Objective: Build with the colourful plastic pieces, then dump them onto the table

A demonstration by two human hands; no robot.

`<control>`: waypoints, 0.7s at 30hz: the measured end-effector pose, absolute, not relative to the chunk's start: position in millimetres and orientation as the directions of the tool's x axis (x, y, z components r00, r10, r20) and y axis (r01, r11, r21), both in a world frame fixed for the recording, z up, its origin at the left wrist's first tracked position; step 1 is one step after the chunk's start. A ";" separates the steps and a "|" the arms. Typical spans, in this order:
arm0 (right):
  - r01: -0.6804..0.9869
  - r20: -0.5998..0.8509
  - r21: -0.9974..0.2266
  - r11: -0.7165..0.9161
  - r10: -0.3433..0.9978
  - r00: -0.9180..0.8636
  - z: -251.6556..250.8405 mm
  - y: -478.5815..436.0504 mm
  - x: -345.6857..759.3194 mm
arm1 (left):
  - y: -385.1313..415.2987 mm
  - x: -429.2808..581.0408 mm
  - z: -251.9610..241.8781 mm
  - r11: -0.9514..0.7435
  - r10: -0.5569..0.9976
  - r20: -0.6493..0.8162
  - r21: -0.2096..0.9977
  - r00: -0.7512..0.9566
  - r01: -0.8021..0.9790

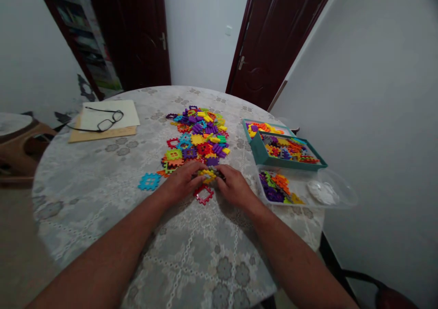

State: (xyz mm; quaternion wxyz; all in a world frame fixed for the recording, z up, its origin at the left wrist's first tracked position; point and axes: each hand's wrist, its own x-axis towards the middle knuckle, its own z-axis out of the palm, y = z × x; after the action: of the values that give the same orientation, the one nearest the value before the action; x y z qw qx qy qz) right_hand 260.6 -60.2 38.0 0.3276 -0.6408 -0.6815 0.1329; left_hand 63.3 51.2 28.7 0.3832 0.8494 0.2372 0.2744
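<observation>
Between my two hands is a small cluster of yellow and grey plastic building pieces [207, 176]. My left hand [185, 179] grips its left side, thumb and fingers closed on it. On the other side, my right hand [234, 183] pinches the grey end; its fingertips are partly hidden. Just below the hands a red frame-shaped piece [204, 195] lies on the tablecloth. A blue square piece with notched edges [149, 181] rests left of my left hand. Right beyond the hands spreads a heap of many-coloured interlocking pieces [197, 140].
At right stand a green box of pieces [289, 161], another shallow box [244, 126] behind it and a clear plastic tray [262, 195] with more pieces. Glasses [104, 125] lie on papers [132, 110] at left. A patterned cloth covers the round table [191, 263].
</observation>
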 end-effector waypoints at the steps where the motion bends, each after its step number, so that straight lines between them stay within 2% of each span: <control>1: 0.777 0.276 -0.612 0.146 0.961 0.037 38.5 -60.7 259.3 | 50.7 63.7 28.3 -0.590 0.626 0.286 0.782 0.726 0.201; 7: 0.755 0.229 -0.643 0.128 0.973 0.029 40.9 -63.1 255.9 | 52.3 62.9 22.4 -0.532 0.676 0.236 0.812 0.698 0.241; 12: 0.732 0.232 -0.669 0.126 0.972 0.044 39.6 -65.6 255.4 | 54.0 60.1 25.1 -0.586 0.625 0.243 0.775 0.742 0.239; 14: 0.782 0.200 -0.619 0.069 0.977 0.073 39.9 -67.8 254.9 | 54.8 58.3 27.2 -0.587 0.623 0.233 0.770 0.747 0.251; 18: 0.912 0.029 -0.405 -0.069 0.996 0.089 43.4 -75.1 245.0 | 55.0 55.6 31.9 -0.577 0.683 0.230 0.752 0.694 0.319; 21: 0.944 -0.034 -0.316 -0.091 0.996 0.085 46.4 -79.5 230.2 | 54.7 54.9 36.5 -0.551 0.743 0.250 0.755 0.621 0.356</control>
State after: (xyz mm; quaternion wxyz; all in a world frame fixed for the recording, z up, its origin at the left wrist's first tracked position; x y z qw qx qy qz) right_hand 230.2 -79.5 46.4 0.1066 -0.7287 -0.6657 0.1207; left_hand 54.9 54.7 36.5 0.3402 0.8335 0.3297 0.2843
